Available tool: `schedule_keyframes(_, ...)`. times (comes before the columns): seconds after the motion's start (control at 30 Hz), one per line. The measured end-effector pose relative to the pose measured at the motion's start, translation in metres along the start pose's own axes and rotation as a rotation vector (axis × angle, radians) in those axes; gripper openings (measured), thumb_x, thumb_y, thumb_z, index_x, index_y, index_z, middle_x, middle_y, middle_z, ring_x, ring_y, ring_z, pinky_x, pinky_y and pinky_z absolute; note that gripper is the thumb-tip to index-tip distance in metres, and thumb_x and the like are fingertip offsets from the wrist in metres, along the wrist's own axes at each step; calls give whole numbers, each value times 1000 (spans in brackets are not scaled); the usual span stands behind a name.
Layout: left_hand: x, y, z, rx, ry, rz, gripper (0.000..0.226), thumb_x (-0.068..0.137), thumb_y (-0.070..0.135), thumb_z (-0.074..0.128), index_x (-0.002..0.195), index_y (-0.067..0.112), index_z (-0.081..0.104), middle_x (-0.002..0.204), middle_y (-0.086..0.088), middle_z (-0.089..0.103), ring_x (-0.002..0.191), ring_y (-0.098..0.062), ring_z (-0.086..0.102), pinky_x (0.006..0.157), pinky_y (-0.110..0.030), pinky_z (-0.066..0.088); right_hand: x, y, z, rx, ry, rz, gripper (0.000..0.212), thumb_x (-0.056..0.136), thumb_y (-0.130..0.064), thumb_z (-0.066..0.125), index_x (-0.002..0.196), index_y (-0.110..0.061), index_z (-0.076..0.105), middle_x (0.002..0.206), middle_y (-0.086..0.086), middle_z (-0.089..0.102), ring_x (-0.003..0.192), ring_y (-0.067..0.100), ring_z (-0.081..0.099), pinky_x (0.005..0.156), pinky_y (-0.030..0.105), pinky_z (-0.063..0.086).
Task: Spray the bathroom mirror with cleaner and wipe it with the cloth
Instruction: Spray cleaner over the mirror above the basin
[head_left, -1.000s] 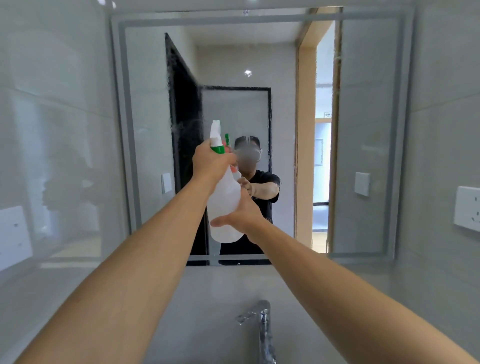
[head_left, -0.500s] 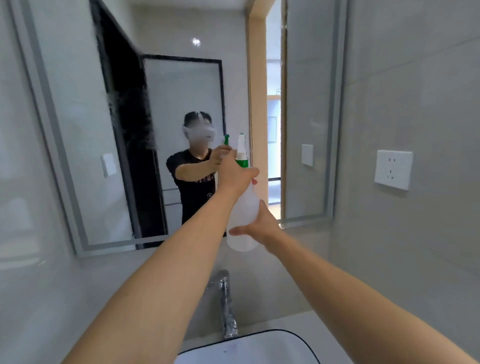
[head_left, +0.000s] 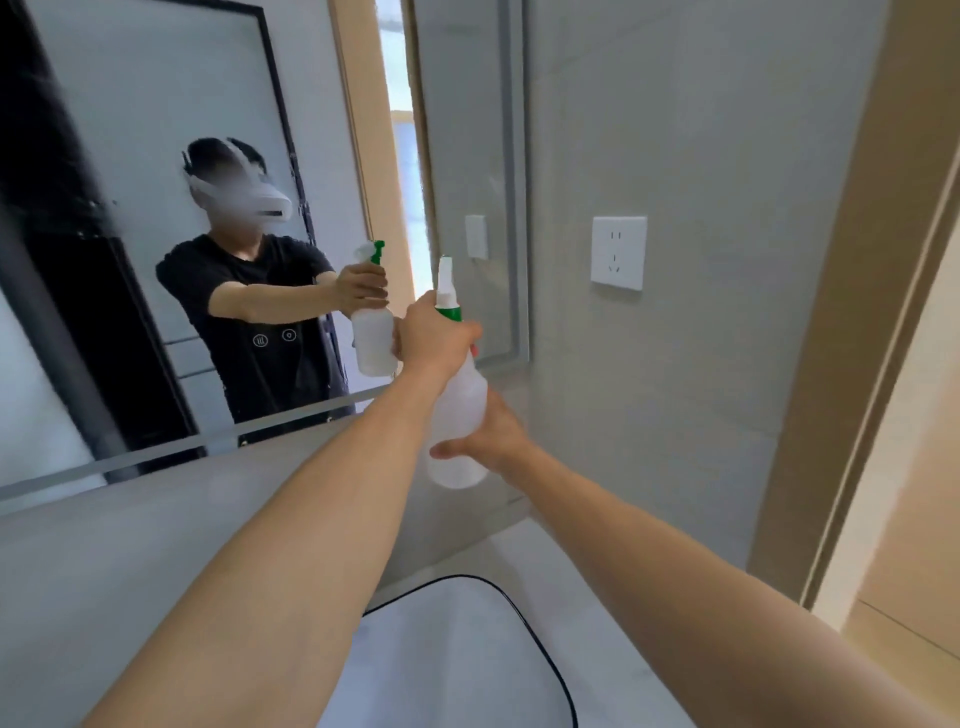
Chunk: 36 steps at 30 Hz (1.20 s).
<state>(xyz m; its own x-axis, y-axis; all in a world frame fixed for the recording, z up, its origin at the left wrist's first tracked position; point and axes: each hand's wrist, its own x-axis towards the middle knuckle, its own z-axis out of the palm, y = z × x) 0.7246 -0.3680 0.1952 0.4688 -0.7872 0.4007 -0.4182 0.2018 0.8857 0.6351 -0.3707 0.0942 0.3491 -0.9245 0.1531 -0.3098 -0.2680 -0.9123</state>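
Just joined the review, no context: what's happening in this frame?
A person stands at a bathroom mirror holding a white spray bottle with a green collar in both hands. The left hand grips the top at the trigger; the right hand holds the lower body. The nozzle points toward the right-hand part of the mirror. Droplets or streaks show on the glass at far left. No cloth is in view, so wiping has not started. A sink sits below, and a wall socket to the right.
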Motion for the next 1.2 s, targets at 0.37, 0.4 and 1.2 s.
schedule_keyframes(0.37,-22,-53,30,-52,-95,-100,45,75,4,75,116,10,59,93,-9,60,83,-32,68,74,-46,62,-16,55,5,-14,-39,165,103,52,-28,94,137,-26,35,128,-1,55,121,25,51,102,51,47)
schedule_keyframes(0.4,-24,-59,31,-60,-92,-113,45,75,4,75,117,10,59,93,-10,60,78,-31,69,72,-43,63,-18,60,6,-21,-52,177,102,53,-28,94,137,-26,35,128,-1,55,121,25,51,102,51,47)
schedule_keyframes(1.2,-26,-78,-125,-120,291,-145,48,70,2,72,114,17,61,101,-5,67,90,-21,69,76,-34,58,-2,-15,114,-139,-305,-82,102,57,-26,93,138,-27,33,120,-6,50,114,20,46,96,46,45)
